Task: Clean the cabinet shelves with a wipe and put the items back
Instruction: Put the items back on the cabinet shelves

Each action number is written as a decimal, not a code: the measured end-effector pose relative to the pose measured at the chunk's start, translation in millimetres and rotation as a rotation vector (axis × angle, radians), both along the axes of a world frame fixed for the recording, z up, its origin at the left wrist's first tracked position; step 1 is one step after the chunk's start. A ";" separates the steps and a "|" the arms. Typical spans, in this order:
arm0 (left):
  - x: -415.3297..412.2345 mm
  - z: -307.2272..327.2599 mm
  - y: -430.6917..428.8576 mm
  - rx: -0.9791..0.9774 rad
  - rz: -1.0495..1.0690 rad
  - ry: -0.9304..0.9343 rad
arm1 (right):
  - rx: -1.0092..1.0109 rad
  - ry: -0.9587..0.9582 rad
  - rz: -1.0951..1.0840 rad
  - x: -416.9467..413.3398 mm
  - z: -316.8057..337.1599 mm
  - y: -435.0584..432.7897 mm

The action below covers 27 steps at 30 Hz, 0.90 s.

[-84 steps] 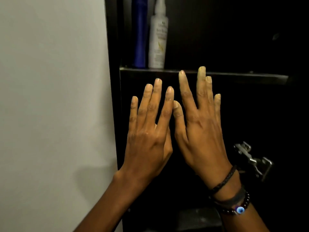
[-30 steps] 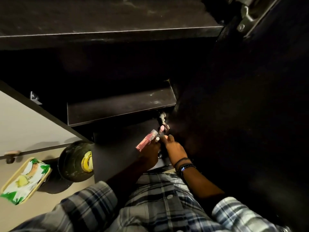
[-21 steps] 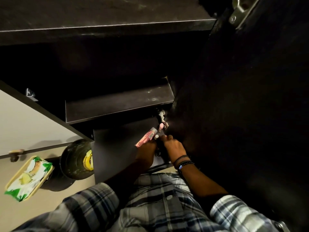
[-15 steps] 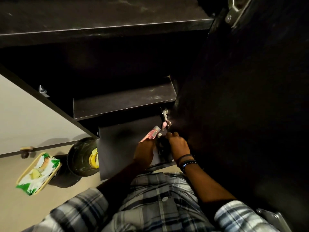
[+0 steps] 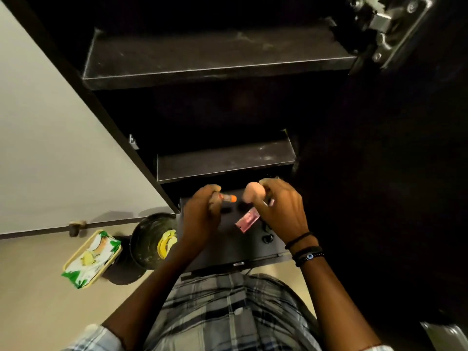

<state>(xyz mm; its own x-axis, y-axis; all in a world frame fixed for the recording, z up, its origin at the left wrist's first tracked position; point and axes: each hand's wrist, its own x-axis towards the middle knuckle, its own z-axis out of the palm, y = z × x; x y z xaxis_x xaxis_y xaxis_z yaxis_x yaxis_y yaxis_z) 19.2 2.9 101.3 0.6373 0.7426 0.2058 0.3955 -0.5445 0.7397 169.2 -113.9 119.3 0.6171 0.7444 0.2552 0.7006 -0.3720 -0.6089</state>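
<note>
— Dark wooden cabinet (image 5: 109, 117) seen steeply from above. What are the hands doing?

— Left hand (image 5: 202, 216) is curled round a small tube with an orange cap (image 5: 228, 198), the cap poking out toward the right. Right hand (image 5: 281, 211) has its fingers wrapped round a peach egg-shaped sponge (image 5: 254, 192), with something thin and pale pink also caught in the grip (too small to name).

— And beneath them?

— Both hang over the lowest black shelf board (image 5: 228, 252). A flat pink sachet (image 5: 247, 220) shows there just beside the right palm; whether the hand touches it I cannot tell. A small black object (image 5: 266, 238) lies on the board near the cord and bead bracelets (image 5: 305, 250) on the right wrist.

— Higher up?

— A middle black shelf (image 5: 222, 160) and an upper black shelf (image 5: 215, 59), both with pale dusty streaks, and a metal hinge (image 5: 385, 24) at top right.

— The wipes?

— A green-and-white wipe pack with a yellow edge (image 5: 91, 259) lies on the beige floor (image 5: 30, 300) left of the cabinet, just beside a dark round bin (image 5: 144, 239) with a yellow peel (image 5: 166, 244) in it. A checked shirt (image 5: 228, 312) fills the bottom edge
</note>
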 end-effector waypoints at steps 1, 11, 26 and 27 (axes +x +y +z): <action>-3.2 8.9 5.1 0.040 0.019 -0.006 | 0.043 0.022 0.027 -3.9 5.0 7.3; -12.9 71.2 77.5 0.151 0.142 0.053 | 0.315 0.173 0.141 -22.9 34.9 115.5; 23.9 98.5 109.8 0.220 0.195 0.607 | 0.191 0.182 0.183 -25.1 30.7 188.1; 23.7 98.6 109.2 0.209 0.197 0.595 | 0.197 0.185 0.188 -26.1 28.7 188.0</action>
<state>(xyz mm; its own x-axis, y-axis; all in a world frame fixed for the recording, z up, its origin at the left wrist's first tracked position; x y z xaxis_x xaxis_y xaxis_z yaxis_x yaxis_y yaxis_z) 42.9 112.2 200.0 0.5430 0.8396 0.0132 0.8111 -0.5285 0.2505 143.1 74.1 148.0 0.5230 0.7970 0.3022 0.6167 -0.1091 -0.7796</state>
